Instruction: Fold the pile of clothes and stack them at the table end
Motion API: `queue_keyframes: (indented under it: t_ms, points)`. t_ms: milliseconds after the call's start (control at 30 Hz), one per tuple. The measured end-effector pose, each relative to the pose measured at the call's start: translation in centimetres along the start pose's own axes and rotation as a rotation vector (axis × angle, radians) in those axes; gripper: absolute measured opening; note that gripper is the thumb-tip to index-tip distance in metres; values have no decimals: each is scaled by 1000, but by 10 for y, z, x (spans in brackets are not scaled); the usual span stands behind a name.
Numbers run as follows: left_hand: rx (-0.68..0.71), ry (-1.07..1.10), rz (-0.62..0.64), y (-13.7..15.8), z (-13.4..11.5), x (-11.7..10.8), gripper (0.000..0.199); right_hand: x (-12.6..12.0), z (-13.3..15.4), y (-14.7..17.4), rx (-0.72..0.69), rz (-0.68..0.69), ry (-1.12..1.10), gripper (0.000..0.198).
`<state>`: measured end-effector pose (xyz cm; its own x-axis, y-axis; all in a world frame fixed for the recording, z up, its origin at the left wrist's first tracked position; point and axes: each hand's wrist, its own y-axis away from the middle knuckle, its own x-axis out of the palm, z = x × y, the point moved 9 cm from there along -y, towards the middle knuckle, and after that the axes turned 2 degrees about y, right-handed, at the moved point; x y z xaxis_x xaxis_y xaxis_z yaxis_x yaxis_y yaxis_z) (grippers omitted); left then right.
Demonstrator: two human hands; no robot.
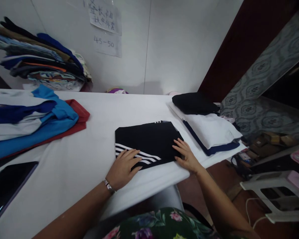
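Beneath the spread left hand (122, 168) and loosely spread right hand (189, 158) lies a folded black garment (147, 139).

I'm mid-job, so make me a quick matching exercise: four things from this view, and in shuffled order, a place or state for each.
1. Striped black garment
2. Dark-screened device
3. Red garment
4. Folded white garment

A. On the tabletop, lower left of the picture
B. Lying over navy fabric
C. Touched by the left hand and right hand
D. Showing from beneath a bright blue garment

Pairs: 1-C, 2-A, 3-D, 4-B.
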<state>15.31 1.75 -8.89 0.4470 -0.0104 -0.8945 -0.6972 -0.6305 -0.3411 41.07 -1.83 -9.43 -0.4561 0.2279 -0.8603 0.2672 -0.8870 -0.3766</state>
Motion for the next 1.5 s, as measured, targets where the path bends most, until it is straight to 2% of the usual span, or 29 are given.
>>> queue_keyframes:
  t_ms: [167, 267, 433, 600, 733, 900, 1067, 1133, 1300, 1500]
  points:
    - [14, 32, -49, -3, -3, -7, 24, -7, 7, -1, -17, 19, -25, 56]
    - [-1, 50, -65, -4, -2, -8, 27, -3, 4, 4, 3, 40, 33, 57]
    - [-5, 55, -85, -6, -1, -9, 27, 1, -7, 4, 31, 7, 154, 48]
    - [17, 77, -113, -6, -3, -12, 27, -1, -2, -8, -57, -29, 195, 37]
    - [40, 65, -70, -6, -6, -10, 23, -6, -1, -11, -90, -145, 199, 31]
    - [53, 22, 10, -5, -13, -6, 42, 4, -7, -6, -63, -115, 163, 35]
    - [-9, 40, -11, -6, -13, -8, 9, 2, -2, -4, -74, -138, 150, 35]
    - [-19, 37, -3, -7, -13, -7, 4, 0, -1, -4, -57, -149, 138, 32]
    - [3, 21, 15, -7, -18, -2, 13, 1, -2, -5, 14, -119, 105, 23]
    - [23, -31, 70, -8, -25, 2, 24, 2, 2, -8, 68, -34, 56, 27]
